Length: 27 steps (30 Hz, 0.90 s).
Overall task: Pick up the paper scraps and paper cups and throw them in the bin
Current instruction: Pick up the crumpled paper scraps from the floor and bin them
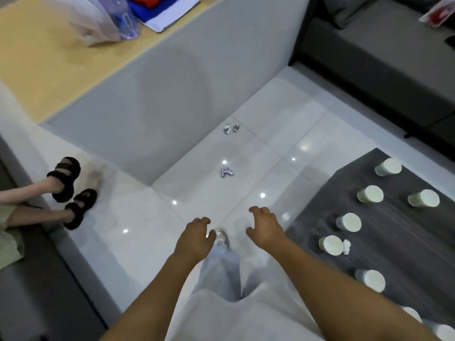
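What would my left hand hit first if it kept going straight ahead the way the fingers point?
Probably the crumpled paper scrap on the white tile floor, slightly right of the left hand. Nothing else shows between them, though the hand's height above the floor is unclear, so it may pass over it.

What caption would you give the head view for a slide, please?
Both hands, left and right, hang empty above white tiles strewn with paper scraps; paper cups dot the grey rug.

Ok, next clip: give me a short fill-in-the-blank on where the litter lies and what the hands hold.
1. The paper cups stand upside down on the dark ____.
2. The crumpled paper scraps lie on the white tiled ____.
3. The left hand and right hand both hold ____.

Missing words: rug; floor; nothing
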Tool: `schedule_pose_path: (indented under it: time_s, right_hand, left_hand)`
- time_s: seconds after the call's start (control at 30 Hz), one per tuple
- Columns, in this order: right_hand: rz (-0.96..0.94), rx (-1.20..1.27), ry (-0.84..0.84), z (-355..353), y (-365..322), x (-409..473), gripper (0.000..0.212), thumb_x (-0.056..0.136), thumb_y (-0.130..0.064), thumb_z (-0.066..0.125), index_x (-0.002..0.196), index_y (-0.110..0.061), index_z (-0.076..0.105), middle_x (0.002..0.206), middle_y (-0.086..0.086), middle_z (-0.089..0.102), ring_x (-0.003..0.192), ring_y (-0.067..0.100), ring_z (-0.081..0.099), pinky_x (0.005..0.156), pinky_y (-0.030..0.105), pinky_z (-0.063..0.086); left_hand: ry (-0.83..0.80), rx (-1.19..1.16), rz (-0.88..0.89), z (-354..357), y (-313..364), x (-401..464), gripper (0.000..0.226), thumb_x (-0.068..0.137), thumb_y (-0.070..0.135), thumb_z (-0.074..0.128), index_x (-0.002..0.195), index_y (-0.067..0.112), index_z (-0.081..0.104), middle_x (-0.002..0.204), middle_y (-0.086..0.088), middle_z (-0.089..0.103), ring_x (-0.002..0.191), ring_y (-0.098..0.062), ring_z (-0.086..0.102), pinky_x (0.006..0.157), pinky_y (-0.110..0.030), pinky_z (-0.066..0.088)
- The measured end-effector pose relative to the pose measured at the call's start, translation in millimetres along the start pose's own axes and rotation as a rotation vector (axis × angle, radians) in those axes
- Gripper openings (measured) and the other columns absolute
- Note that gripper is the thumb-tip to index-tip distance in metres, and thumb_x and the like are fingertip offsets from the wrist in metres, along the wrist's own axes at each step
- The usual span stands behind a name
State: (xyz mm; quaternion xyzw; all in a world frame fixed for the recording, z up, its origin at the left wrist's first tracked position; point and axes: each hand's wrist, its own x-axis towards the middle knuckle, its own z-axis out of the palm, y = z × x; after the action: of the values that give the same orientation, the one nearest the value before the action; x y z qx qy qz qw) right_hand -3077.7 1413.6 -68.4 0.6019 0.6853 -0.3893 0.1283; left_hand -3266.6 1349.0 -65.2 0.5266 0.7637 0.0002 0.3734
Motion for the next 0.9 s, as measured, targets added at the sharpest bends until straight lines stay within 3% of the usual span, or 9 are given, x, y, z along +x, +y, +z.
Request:
schedule_pose_path:
  time_s: [0.2,0.43,0.67,0.9]
  right_hand:
    - [0.04,0.073,0.014,-53.2,-37.1,90.3,0.057,0.09,-0.019,0.053,0.143,-0.018,0.033,0.14,0.008,0.038,0.122,0.028,0.04,0.095,0.038,0.044]
    - [0.021,0.085,-0.022,-99.0,-36.2,204.4,0.058,0.092,-0.018,0.052,0.146,-0.016,0.031,0.146,0.008,0.034,0.127,0.028,0.037,0.102,0.039,0.041]
    - [-0.002,0.05,-0.1,-102.8,-9.4,347.7,0.06,0.092,-0.016,0.052,0.147,-0.014,0.03,0.148,0.008,0.032,0.129,0.027,0.036,0.103,0.034,0.037]
    - [-0.009,0.043,-0.117,-27.2,30.9,500.4,0.058,0.092,-0.016,0.053,0.146,-0.016,0.031,0.148,0.005,0.032,0.129,0.025,0.035,0.099,0.037,0.043]
  left_hand:
    - [-0.036,0.014,-0.008,-63.8,9.4,105.0,0.04,0.096,0.029,0.046,0.131,0.011,0.048,0.124,-0.01,0.054,0.113,-0.024,0.052,0.093,-0.033,0.044]
    - [-0.055,-0.045,-0.076,-84.6,29.9,221.3,0.039,0.095,0.028,0.048,0.13,0.01,0.049,0.124,-0.011,0.055,0.112,-0.024,0.053,0.092,-0.03,0.041]
    - [-0.062,-0.08,-0.173,-54.1,36.0,344.6,0.037,0.096,0.025,0.047,0.13,0.011,0.049,0.126,-0.009,0.054,0.119,-0.022,0.049,0.095,-0.03,0.039]
    - [-0.094,-0.086,-0.189,26.8,-7.6,474.4,0.036,0.095,0.026,0.049,0.128,0.012,0.052,0.123,-0.009,0.056,0.112,-0.022,0.051,0.088,-0.025,0.038]
